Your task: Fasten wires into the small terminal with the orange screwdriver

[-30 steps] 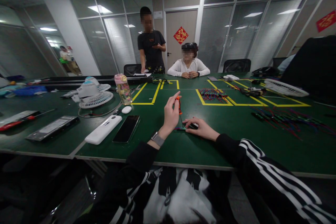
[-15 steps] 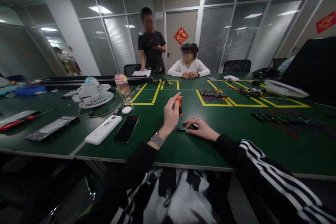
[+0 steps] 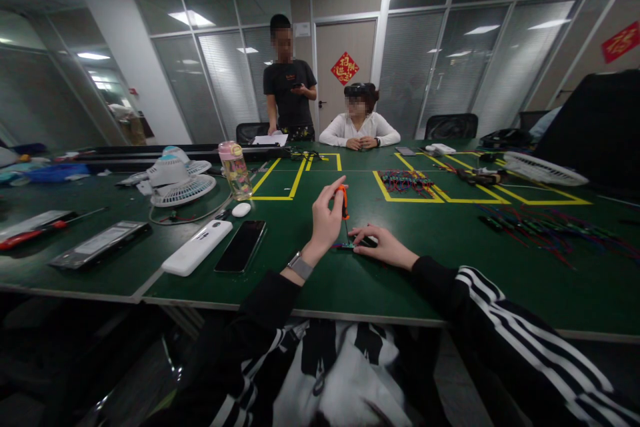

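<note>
My left hand [image 3: 327,217] is closed on the orange and black handle of a screwdriver [image 3: 344,203]. The screwdriver stands nearly upright, its thin shaft pointing down at a small green circuit board [image 3: 346,246] with thin coloured wires. Low over the table, my right hand [image 3: 383,245] pinches the right end of that board with its fingers. A dark piece shows under the right palm; I cannot make out what it is. The exact spot the screwdriver tip touches is too small to tell.
To the left lie a black phone [image 3: 241,246], a white power bank [image 3: 197,247], a white fan [image 3: 183,188] and a bottle [image 3: 235,170]. Wired boards [image 3: 555,227] lie right; more [image 3: 406,181] sit within yellow tape. Across the table [image 3: 300,290], one person [image 3: 289,90] stands and another [image 3: 360,127] sits.
The screwdriver handle looks slightly turned between my left fingers. Both hands and the board stay nearly where they were.
</note>
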A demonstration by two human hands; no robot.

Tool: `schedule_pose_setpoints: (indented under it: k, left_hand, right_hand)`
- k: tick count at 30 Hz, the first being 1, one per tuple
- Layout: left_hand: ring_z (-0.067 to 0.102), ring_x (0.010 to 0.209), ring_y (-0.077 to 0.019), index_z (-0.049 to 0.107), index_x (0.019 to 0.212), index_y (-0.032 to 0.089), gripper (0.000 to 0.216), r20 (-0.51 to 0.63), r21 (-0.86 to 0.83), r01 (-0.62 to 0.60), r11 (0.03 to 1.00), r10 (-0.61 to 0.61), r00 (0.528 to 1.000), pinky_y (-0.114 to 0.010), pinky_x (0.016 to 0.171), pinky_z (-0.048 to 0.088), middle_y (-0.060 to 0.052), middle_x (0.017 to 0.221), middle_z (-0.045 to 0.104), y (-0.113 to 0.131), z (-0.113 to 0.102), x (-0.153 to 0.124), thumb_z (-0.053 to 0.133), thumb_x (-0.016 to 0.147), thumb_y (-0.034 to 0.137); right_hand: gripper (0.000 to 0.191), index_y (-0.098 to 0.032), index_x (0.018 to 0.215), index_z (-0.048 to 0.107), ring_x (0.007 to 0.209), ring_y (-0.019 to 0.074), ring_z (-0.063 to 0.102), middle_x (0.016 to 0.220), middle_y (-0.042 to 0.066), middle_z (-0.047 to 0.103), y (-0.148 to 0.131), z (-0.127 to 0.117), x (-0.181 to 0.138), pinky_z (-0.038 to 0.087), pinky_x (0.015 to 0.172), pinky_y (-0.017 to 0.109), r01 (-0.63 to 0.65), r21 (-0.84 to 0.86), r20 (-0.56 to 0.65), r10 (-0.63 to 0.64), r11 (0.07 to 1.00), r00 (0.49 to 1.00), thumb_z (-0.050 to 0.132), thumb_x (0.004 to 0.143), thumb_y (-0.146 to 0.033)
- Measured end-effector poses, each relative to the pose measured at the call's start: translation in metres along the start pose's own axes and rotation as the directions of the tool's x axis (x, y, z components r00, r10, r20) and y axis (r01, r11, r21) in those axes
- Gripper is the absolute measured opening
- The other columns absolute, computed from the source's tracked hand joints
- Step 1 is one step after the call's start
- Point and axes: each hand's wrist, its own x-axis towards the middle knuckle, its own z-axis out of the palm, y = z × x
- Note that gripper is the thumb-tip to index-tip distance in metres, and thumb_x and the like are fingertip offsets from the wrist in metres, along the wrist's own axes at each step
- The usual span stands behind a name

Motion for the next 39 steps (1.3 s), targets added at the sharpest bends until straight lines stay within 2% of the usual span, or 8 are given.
schedule_pose_setpoints:
  k: [5,11,17,20,24,31,36,39]
  left_hand:
    - [0.058,0.084,-0.0135,0.067,0.109,0.021,0.023,-0.058,0.086,-0.032,0.996,0.037,0.998,-0.025,0.08,0.047,-0.005,0.097,0.061,0.0019,-0.0005,0.0002,0.056,0.091,0.03]
    - [0.059,0.103,-0.0148,0.059,0.123,0.021,0.033,0.004,-0.016,-0.03,0.999,0.03,1.0,-0.028,0.092,0.044,-0.006,0.11,0.064,-0.0009,-0.0004,0.0007,0.039,0.098,0.024]
    - [0.059,0.088,-0.0144,0.066,0.111,0.021,0.024,-0.05,0.076,-0.017,0.997,0.02,0.999,-0.026,0.082,0.047,-0.005,0.099,0.062,0.0034,-0.0009,-0.0001,0.052,0.092,0.028]
    - [0.059,0.093,-0.0151,0.067,0.108,0.02,0.025,-0.044,0.078,-0.019,0.997,0.023,0.999,-0.026,0.085,0.046,-0.006,0.101,0.061,0.0045,-0.0015,0.0,0.049,0.094,0.028]
    - [0.059,0.102,-0.0159,0.06,0.12,0.021,0.031,-0.016,-0.002,-0.021,1.0,0.021,1.0,-0.029,0.091,0.045,-0.006,0.109,0.063,0.0017,-0.0009,0.0003,0.039,0.098,0.025]
    - [0.058,0.085,-0.0138,0.068,0.104,0.02,0.02,-0.076,0.088,-0.045,0.995,0.052,0.996,-0.025,0.08,0.046,-0.004,0.095,0.06,0.0032,-0.0008,-0.0003,0.057,0.09,0.03]
    - [0.059,0.1,-0.016,0.062,0.119,0.022,0.032,-0.012,0.014,-0.022,1.0,0.022,1.0,-0.029,0.09,0.046,-0.006,0.108,0.063,0.0004,-0.0004,0.0001,0.04,0.097,0.027]
    - [0.06,0.101,-0.0162,0.059,0.124,0.021,0.033,-0.004,-0.02,0.015,1.0,-0.015,1.0,-0.03,0.092,0.046,-0.006,0.108,0.066,-0.0021,0.0007,-0.0001,0.04,0.097,0.026]
  right_hand:
    - [0.019,-0.022,0.079,0.069,0.115,0.0299,0.062,0.115,0.009,0.071,0.0,0.0002,0.0,0.017,0.114,0.061,-0.002,0.002,-0.004,0.002,1.0,1.0,0.07,0.074,-0.04]
    - [0.02,-0.022,0.08,0.069,0.115,0.0295,0.062,0.115,0.009,0.071,-0.0016,-0.0005,-0.0002,0.017,0.115,0.06,-0.004,0.002,0.006,0.004,1.0,1.0,0.069,0.076,-0.041]
    - [0.018,-0.022,0.08,0.068,0.116,0.0295,0.061,0.117,0.01,0.07,-0.0038,-0.0016,-0.0005,0.016,0.115,0.061,-0.016,0.011,0.016,0.016,1.0,1.0,0.068,0.076,-0.04]
    - [0.017,-0.022,0.08,0.068,0.116,0.029,0.061,0.117,0.01,0.071,-0.0038,-0.0014,-0.0005,0.016,0.115,0.061,-0.014,0.006,0.012,0.014,1.0,1.0,0.068,0.076,-0.039]
    - [0.017,-0.023,0.08,0.068,0.116,0.0289,0.061,0.116,0.01,0.071,-0.0024,-0.0009,-0.0003,0.016,0.115,0.061,-0.015,0.004,0.006,0.015,1.0,1.0,0.068,0.076,-0.039]
    - [0.018,-0.022,0.08,0.068,0.115,0.0289,0.063,0.116,0.009,0.071,-0.001,-0.0002,-0.0002,0.015,0.115,0.062,-0.006,0.004,0.003,0.006,1.0,1.0,0.068,0.076,-0.04]
    - [0.018,-0.023,0.08,0.069,0.113,0.0289,0.063,0.115,0.008,0.072,0.0008,0.0007,-0.0001,0.016,0.115,0.061,0.008,-0.004,-0.008,-0.008,1.0,1.0,0.068,0.076,-0.04]
    - [0.018,-0.023,0.08,0.069,0.113,0.0289,0.063,0.115,0.008,0.072,0.001,0.0009,-0.0003,0.017,0.115,0.061,0.007,-0.003,-0.007,-0.007,1.0,1.0,0.068,0.076,-0.04]
